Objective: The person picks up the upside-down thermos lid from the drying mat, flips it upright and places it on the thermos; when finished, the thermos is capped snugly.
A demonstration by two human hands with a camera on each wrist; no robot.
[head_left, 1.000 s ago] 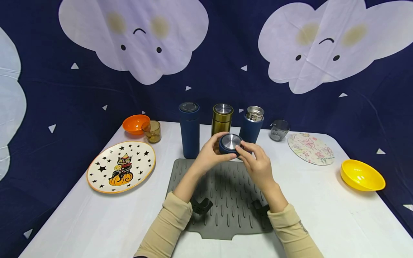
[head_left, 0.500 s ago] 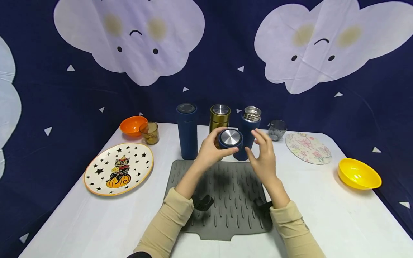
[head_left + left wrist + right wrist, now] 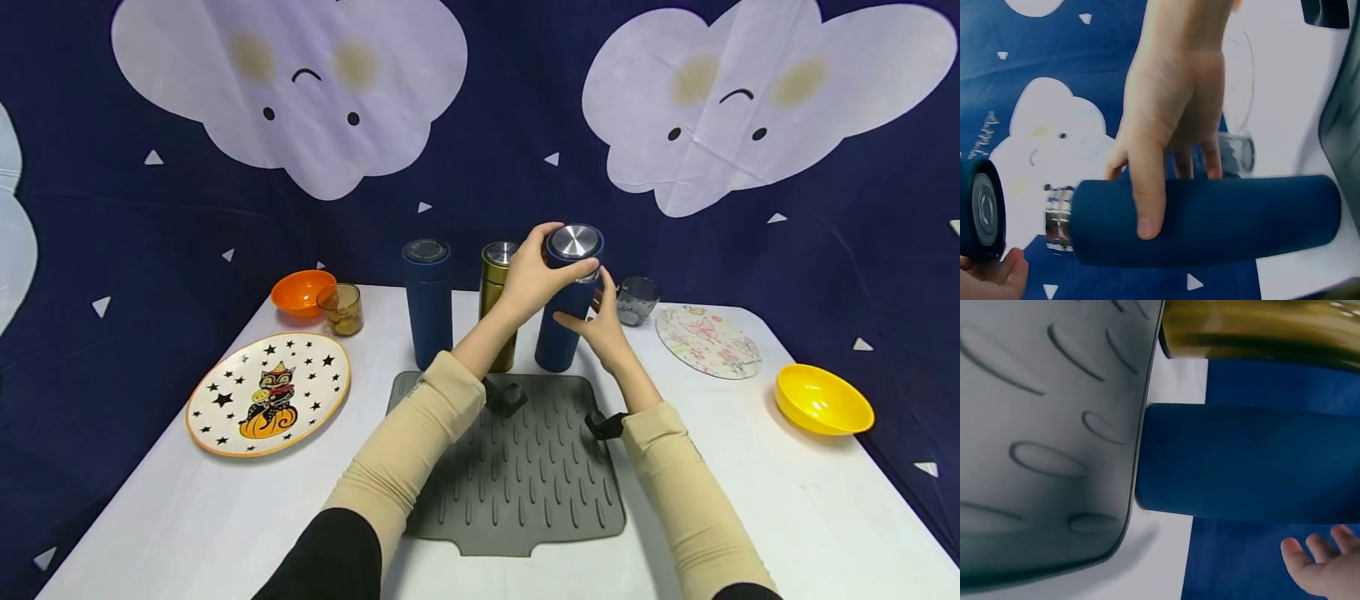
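In the head view my left hand (image 3: 536, 275) grips a blue thermos lid (image 3: 574, 242) with a silver top. The lid is directly over an uncapped blue thermos bottle (image 3: 558, 337); the left wrist view shows a gap between the lid (image 3: 984, 212) and the steel neck (image 3: 1059, 220). My right hand (image 3: 606, 329) is at the bottle's right side, its thumb (image 3: 1149, 200) straight across the front and other fingers behind. From the right wrist view, several fingertips (image 3: 1294, 550) lie just beside the bottle, not curled round it. The bottle stands upright behind the grey mat (image 3: 517, 467).
A gold thermos (image 3: 502, 350) and a taller blue one (image 3: 429, 308) stand to the left. A patterned plate (image 3: 268, 396), orange bowl (image 3: 296, 293) and amber glass (image 3: 341, 312) sit at left. Rightward are a grey glass (image 3: 637, 302), round flowered board (image 3: 708, 343) and yellow bowl (image 3: 823, 402).
The left hand has carried the lid up and forward from over the mat to above the bottle. The right hand has let go of the lid and moved beside the bottle.
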